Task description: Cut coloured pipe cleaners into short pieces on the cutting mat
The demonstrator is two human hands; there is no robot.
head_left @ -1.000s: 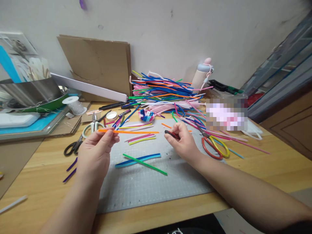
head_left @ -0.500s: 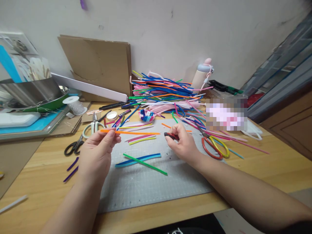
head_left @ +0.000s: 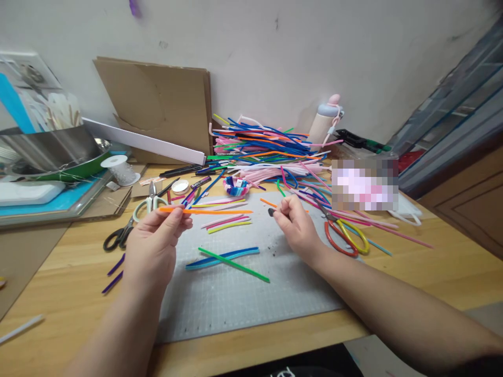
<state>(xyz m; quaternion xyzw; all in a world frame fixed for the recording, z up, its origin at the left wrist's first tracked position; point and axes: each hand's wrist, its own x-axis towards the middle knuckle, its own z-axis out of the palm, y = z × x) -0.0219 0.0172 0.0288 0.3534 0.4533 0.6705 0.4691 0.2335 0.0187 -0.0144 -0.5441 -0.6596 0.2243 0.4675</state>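
Note:
Pinched between thumb and fingers, an orange pipe cleaner (head_left: 220,211) extends rightward from my left hand (head_left: 157,241) above the mat. My right hand (head_left: 296,228) is closed around a small tool (head_left: 271,212); only its black end pokes out, the rest hidden by my fingers. A gap separates the tool from the pipe cleaner's free tip. Below, a green pipe cleaner (head_left: 239,267) crosses a dark blue and light blue pair (head_left: 196,264) on the grey cutting mat (head_left: 236,303). Behind them lie several short pink and yellow pieces (head_left: 230,226).
A heap of mixed pipe cleaners (head_left: 267,146) sits against the wall, with a striped coil (head_left: 236,185) before it. Scissors with red and yellow handles (head_left: 346,238) lie at right, black-handled scissors (head_left: 115,238) at left. A bottle (head_left: 326,123) stands behind.
My left hand and the orange pipe cleaner have shifted slightly left. My right hand has turned a little, so less of the tool shows; its red part is now covered.

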